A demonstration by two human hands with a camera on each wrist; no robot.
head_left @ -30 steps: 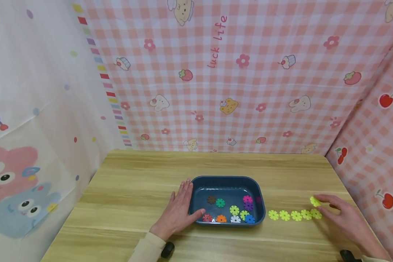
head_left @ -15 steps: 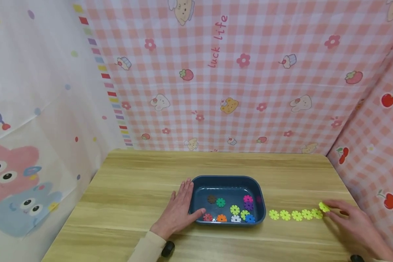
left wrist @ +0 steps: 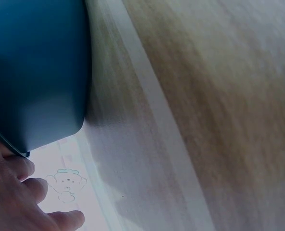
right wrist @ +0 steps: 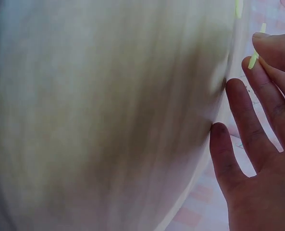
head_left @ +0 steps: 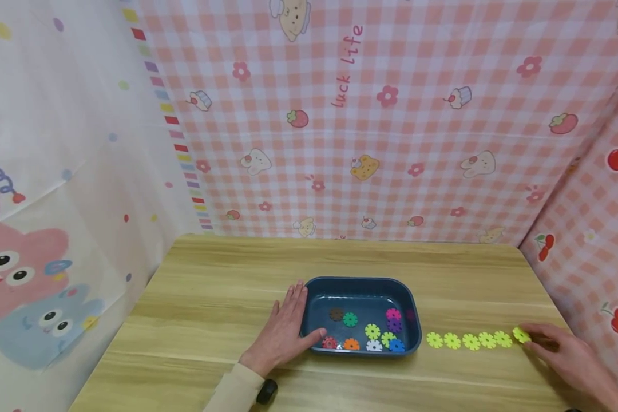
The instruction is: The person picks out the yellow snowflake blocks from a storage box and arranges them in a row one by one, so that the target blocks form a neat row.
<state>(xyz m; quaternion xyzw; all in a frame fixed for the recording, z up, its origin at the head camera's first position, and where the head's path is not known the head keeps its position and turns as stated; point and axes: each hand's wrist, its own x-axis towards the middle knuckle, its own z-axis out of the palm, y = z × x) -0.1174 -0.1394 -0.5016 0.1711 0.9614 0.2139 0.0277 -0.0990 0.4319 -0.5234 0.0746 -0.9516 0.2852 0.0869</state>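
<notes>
My left hand [head_left: 280, 337] lies along the left side of a dark blue tray [head_left: 360, 282], fingers straight against its edge and thumb reaching over the front-left rim. In the left wrist view, the fingers [left wrist: 34, 190] show beside the tray's rim. At the right, my right hand [head_left: 571, 355] pinches a yellow-green snowflake disc [head_left: 521, 335] between thumb and forefinger; the right wrist view shows that disc edge-on. Just left of it, several matching snowflake discs [head_left: 471, 341] form a row on the table, with a small gap before the pinched one.
Inside the tray lie loose snowflake discs, among them a brown one [head_left: 336, 315], a green one [head_left: 350, 319], an orange one [head_left: 351, 344] and a blue one [head_left: 397, 345]. The wooden table [head_left: 226, 286] meets a pink checked cloth [head_left: 371, 131] behind.
My right hand has moved rightward and lowered its disc from above the row's right end to just beyond it. The left hand stays on the tray.
</notes>
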